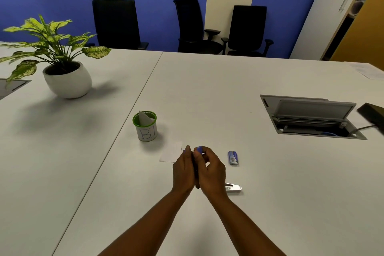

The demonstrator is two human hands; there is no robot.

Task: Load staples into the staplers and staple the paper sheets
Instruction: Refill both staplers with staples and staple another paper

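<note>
Both my hands meet over the table's middle around a small stapler (199, 149) whose blue end shows above my fingers. My left hand (182, 170) holds it from the left side, and my right hand (209, 169) curls round it from the right. Most of the stapler is hidden between my palms. A small white paper sheet (171, 151) lies flat just left of my fingertips. A blue staple box (233, 157) lies to the right. A silver metal stapler part (233, 187) pokes out from behind my right wrist.
A green-rimmed cup (145, 127) marked "B1" with folded paper inside stands left of the sheet. A potted plant (66, 77) sits far left. An open cable hatch (311, 116) is sunk into the table at right. Black chairs (116, 23) line the blue wall.
</note>
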